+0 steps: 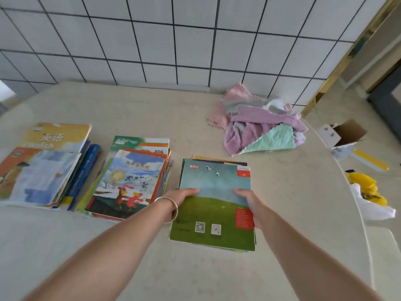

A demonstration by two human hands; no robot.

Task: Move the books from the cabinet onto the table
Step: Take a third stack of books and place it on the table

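Both hands on one stack of thin books (214,205) at the near right of the table (282,203): left hand (181,197) gripping the left edge, thumb over the green-and-blue top cover; right hand (249,205) gripping the right edge the same way. Unclear whether resting on the tabletop or held just above it. Lower books poking out past the far and near edges, so not squared up. Main risk from here: letting go unevenly and fanning the slippery covers, with the bottom ones sliding toward the near edge. Second risk: nudging left into the middle pile (130,179), just beside the left wrist and already staggered, topped by a snowy picture book. Beyond that, the left pile (47,166) with an English textbook on top, also leaning and loosely laid; likely to spill if bumped. Bracelet (171,208) on the left wrist close enough to catch a cover corner. Heap of cloths (262,129) well apart at the far right, no hazard. Cabinet not in view, so books remaining there unknown.
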